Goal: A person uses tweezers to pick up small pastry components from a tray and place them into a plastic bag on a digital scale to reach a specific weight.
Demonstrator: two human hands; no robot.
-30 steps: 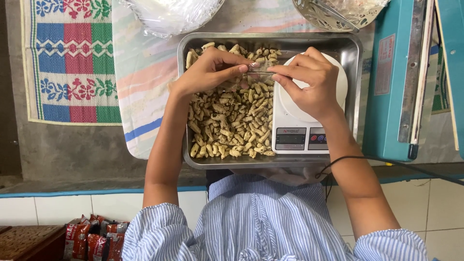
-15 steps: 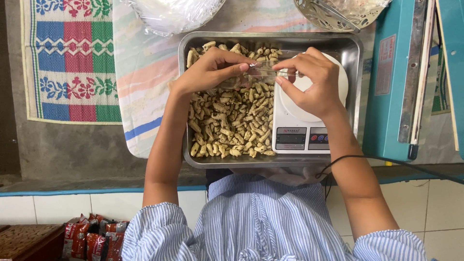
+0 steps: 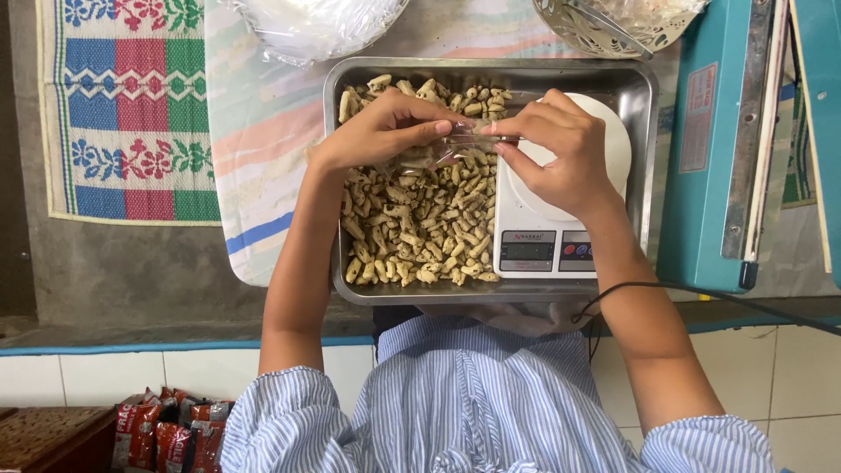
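Head view, left hand: I see the left hand (image 3: 385,131) stretched over the tray, its thumb and fingertips pinched shut on the left edge of a small clear plastic bag (image 3: 455,149).
Head view, right hand: the right hand (image 3: 561,153) faces it from the other side, thumb and forefinger closed on the same bag's right edge, so the bag is held between the two hands and their fingertips nearly meet.
Bag: it hangs just above the snacks, near the top of the tray; I cannot tell what is inside it.
Under the left hand: a heap of pale tan, short finger-shaped fried snacks (image 3: 420,228) fills the left part of a rectangular stainless steel tray (image 3: 644,131).
Under the right hand: a white digital kitchen scale with a round platter (image 3: 547,236) sits inside the tray's right part, its display facing me, just beside the snacks.
Right of the right hand: a teal metal heat sealer (image 3: 710,158) stands beside the tray, with a black cord (image 3: 718,293) running below the wrist.
Beyond the hands: a clear plastic-lined bowl (image 3: 315,26) and a pale perforated basket (image 3: 613,26).
Left of the left arm: a pastel striped cloth (image 3: 263,149) lies under the tray, and a woven floral mat (image 3: 123,105) lies further out.
Near my left elbow: red snack packets (image 3: 166,429) lie on the floor.
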